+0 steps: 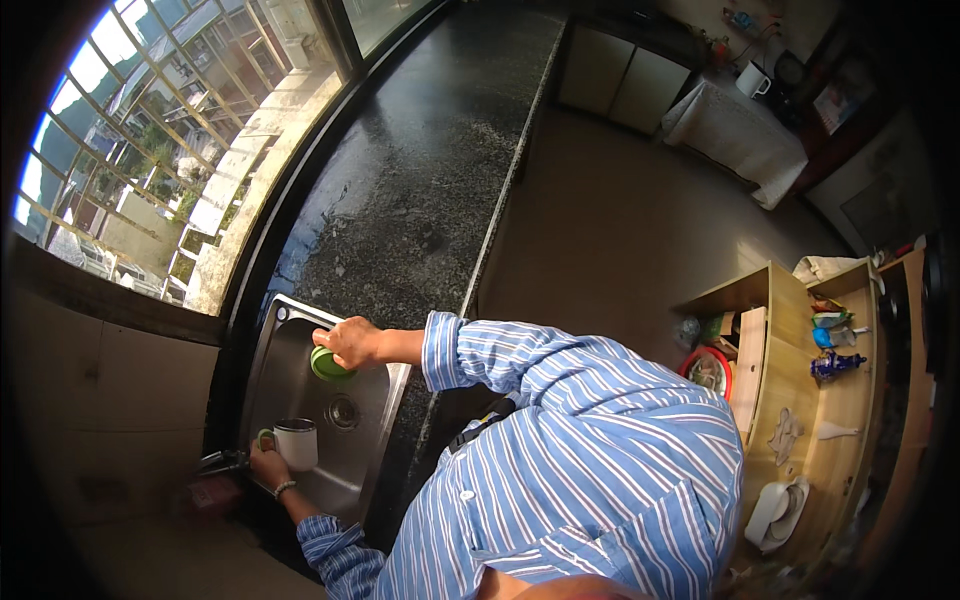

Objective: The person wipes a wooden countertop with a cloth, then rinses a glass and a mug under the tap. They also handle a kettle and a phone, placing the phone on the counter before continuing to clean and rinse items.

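Note:
Over the upper part of a stainless steel sink (360,442), my right hand (350,343) grips a round green lid (330,365). My left hand (268,463), with a beaded bracelet at the wrist, holds a white mug (298,445) by its green handle at the sink's lower left side. The mug stands upright with a dark rim; its inside is hidden. Between the two hands, a little to the right, lies the sink drain (342,412). A faucet (223,462) sticks out just left of my left hand.
A wet black stone countertop (405,195) runs on past the sink beside a barred window (150,150). To the right stands a wooden shelf unit (795,352) with small items and a red-rimmed basin (727,367). A cloth-covered table (735,135) holds a white pitcher (752,79).

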`<state>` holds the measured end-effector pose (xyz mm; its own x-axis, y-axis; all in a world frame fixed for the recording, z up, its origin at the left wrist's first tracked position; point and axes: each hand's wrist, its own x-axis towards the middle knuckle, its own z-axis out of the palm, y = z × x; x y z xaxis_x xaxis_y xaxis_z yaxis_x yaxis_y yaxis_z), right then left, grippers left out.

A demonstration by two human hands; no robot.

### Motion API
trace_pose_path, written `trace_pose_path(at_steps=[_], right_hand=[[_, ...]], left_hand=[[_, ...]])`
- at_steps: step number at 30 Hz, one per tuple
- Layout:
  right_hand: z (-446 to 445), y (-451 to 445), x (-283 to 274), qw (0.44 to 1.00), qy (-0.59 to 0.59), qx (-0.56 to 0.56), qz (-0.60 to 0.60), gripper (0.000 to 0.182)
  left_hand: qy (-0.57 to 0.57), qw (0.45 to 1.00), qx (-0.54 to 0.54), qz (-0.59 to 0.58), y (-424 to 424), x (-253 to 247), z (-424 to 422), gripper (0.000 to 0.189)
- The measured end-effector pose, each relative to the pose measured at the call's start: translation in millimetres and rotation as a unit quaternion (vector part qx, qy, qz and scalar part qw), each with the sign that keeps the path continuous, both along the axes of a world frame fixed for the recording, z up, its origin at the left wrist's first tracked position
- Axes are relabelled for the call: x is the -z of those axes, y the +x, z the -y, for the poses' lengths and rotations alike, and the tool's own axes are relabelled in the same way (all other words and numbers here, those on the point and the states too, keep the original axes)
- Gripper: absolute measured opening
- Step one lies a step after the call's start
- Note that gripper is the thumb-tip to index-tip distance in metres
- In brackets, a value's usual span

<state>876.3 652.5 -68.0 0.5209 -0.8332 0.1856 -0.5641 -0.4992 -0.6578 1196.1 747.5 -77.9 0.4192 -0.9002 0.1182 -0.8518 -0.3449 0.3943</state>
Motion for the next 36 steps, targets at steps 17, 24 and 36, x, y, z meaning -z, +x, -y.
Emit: trace_pose_path(at_steps=[17,24,36], right_hand=[[-111,-438,-65,0.675,0.190,0.229,0.675,0.030],[-157,-527,-60,0.646,0.080,0.334,0.682,0.035],[-48,-676,-59,0.679,0.039,0.409,0.608,0.036]], left_hand=[[0.031,0.564,0.225,-0.794,-522,-24,103,0.019],[0.146,0.551,0.289,-0.769,-682,-10,118,0.018],[0.225,0.536,0.265,-0.769,-853,33,234,0.018]])
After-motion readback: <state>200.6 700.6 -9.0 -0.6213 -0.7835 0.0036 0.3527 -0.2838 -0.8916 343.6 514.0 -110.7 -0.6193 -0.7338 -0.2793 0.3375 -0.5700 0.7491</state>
